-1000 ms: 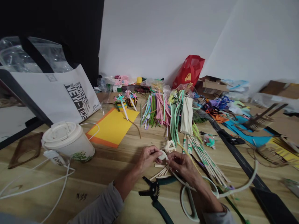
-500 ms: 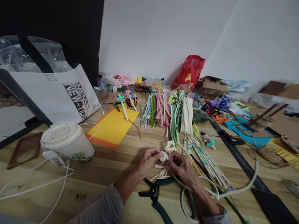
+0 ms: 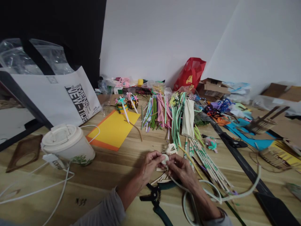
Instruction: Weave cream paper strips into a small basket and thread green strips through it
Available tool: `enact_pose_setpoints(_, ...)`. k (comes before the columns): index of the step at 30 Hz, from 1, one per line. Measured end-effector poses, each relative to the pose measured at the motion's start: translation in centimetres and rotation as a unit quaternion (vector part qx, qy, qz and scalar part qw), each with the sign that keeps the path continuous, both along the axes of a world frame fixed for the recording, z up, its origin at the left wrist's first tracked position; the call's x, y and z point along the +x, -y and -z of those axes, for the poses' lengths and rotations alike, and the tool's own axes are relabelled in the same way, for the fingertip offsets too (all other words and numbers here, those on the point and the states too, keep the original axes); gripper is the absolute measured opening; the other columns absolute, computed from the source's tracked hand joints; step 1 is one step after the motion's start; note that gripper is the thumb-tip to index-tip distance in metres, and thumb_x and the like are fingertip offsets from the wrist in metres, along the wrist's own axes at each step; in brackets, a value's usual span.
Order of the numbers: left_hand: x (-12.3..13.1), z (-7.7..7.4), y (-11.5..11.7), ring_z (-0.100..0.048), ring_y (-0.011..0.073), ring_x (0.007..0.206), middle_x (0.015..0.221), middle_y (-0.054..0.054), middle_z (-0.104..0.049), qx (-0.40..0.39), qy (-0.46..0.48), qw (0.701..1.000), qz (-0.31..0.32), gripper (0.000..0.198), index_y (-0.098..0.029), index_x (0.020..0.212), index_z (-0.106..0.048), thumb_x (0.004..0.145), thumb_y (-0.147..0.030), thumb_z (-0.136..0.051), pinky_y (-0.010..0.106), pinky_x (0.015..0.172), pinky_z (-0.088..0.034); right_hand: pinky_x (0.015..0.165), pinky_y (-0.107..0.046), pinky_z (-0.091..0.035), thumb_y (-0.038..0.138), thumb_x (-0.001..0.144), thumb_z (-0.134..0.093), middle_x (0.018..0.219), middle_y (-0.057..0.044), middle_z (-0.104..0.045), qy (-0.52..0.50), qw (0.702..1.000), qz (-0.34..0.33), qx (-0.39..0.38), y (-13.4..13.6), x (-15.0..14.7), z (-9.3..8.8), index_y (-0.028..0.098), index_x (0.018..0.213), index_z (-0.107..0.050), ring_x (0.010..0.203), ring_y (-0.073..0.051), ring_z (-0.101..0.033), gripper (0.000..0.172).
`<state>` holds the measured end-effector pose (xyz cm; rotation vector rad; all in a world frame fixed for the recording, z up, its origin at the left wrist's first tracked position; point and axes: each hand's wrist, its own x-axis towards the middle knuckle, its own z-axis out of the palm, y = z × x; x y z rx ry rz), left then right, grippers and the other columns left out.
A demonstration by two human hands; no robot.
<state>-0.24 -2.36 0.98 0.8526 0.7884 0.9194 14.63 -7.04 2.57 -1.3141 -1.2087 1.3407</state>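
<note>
1. Left hand (image 3: 149,166): fingers clenched in a pinch on a small white curled strip (image 3: 165,159).
2. Right hand (image 3: 181,174): fingers also grasping that strip from the other side. Both hands meet at it, held just above the surface (image 3: 98,188), at its middle front.
3. Long white flexible strip (image 3: 235,198) trails from near the right hand, looping down and across the surface. Exact join to the curl can't be told.
4. Just beyond the hands: cream woven piece (image 3: 171,149). Below them: loose wooden sticks (image 3: 162,177) and green-handled pliers (image 3: 154,196).
5. Right of the hands: bundle of long thin sticks (image 3: 207,166).
6. Farther off: pastel paper strips (image 3: 156,113), yellow-orange card (image 3: 113,131), lidded paper cup (image 3: 67,146), white tote bag (image 3: 58,97), red plastic bag (image 3: 190,73).
</note>
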Motion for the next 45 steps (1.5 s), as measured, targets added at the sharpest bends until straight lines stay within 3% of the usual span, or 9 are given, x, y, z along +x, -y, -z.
enact_pose_setpoints(5, 0.1, -0.2, 0.3, -0.055, 0.0098, 0.054, 0.062, -0.001, -0.063, 0.006, -0.001, 1.000, 0.007, 0.038, -0.014, 0.067, -0.064, 0.058, -0.046, -0.082, 0.021, 0.057, -0.047, 0.048, -0.023, -0.032, 0.056, 0.081, -0.062, 0.059, 0.003, -0.053, 0.051, 0.997, 0.016, 0.049, 0.0, 0.2, 0.7, 0.017, 0.075, -0.058, 0.050, -0.010, -0.044, 0.039)
enact_pose_setpoints(9, -0.3, -0.3, 0.0, -0.057, 0.0114, 0.055, 0.062, 0.001, -0.065, 0.044, -0.047, 0.997, 0.051, 0.038, -0.013, 0.070, -0.067, 0.061, -0.048, -0.080, 0.023, 0.059, -0.048, 0.048, -0.023, -0.028, 0.046, 0.085, -0.058, 0.058, 0.004, -0.046, 0.142, 0.987, 0.001, 0.079, 0.0, 1.0, 0.5, 0.017, 0.070, -0.056, 0.052, -0.010, -0.038, 0.033)
enact_pose_setpoints(14, -1.2, -0.1, -0.5, -0.058, 0.0123, 0.056, 0.064, 0.004, -0.067, 0.113, -0.107, 0.978, 0.136, 0.039, -0.012, 0.073, -0.069, 0.065, -0.050, -0.077, 0.023, 0.059, -0.047, 0.052, -0.024, -0.031, 0.028, 0.084, -0.054, 0.059, 0.003, -0.049, 0.259, 0.954, -0.047, 0.146, 0.3, 1.6, -1.0, 0.018, 0.065, -0.054, 0.056, -0.012, -0.042, 0.021)
enact_pose_setpoints(19, -1.7, -0.2, -0.5, -0.060, 0.0144, 0.059, 0.062, 0.002, -0.065, 0.195, -0.195, 0.947, 0.165, 0.029, -0.014, 0.071, -0.070, 0.074, -0.043, -0.070, 0.022, 0.057, -0.045, 0.053, -0.025, -0.030, 0.024, 0.085, -0.052, 0.061, 0.002, -0.053, 0.330, 0.923, -0.082, 0.181, 0.6, 1.4, -1.5, 0.019, 0.069, -0.058, 0.055, -0.012, -0.044, 0.018)
enact_pose_setpoints(26, -1.6, -0.9, -1.0, -0.058, 0.0127, 0.056, 0.062, 0.002, -0.064, 0.172, -0.146, 0.968, 0.109, 0.035, -0.014, 0.070, -0.067, 0.071, -0.048, -0.071, 0.022, 0.056, -0.045, 0.051, -0.023, -0.031, 0.037, 0.085, -0.058, 0.061, 0.002, -0.054, 0.244, 0.960, -0.073, 0.115, 0.1, 2.3, -1.1, 0.017, 0.083, -0.066, 0.056, -0.012, -0.044, 0.022)
enact_pose_setpoints(33, -1.4, -0.9, -1.0, -0.059, 0.0125, 0.057, 0.065, 0.003, -0.066, 0.126, -0.111, 0.984, 0.064, 0.034, -0.013, 0.071, -0.066, 0.069, -0.046, -0.074, 0.023, 0.059, -0.047, 0.048, -0.023, -0.027, 0.040, 0.085, -0.058, 0.056, 0.005, -0.045, 0.193, 0.977, -0.051, 0.072, 0.0, 2.2, -1.0, 0.017, 0.071, -0.060, 0.051, -0.010, -0.038, 0.027)
enact_pose_setpoints(45, -0.5, -0.7, -0.3, -0.059, 0.0118, 0.058, 0.065, 0.000, -0.065, 0.050, -0.042, 0.998, 0.023, 0.034, -0.013, 0.069, -0.066, 0.063, -0.044, -0.079, 0.025, 0.065, -0.050, 0.044, -0.022, -0.040, 0.056, 0.080, -0.064, 0.050, 0.002, -0.061, 0.027, 0.999, -0.018, 0.001, 0.0, 0.9, 0.0, 0.018, 0.076, -0.058, 0.041, -0.012, -0.053, 0.039)
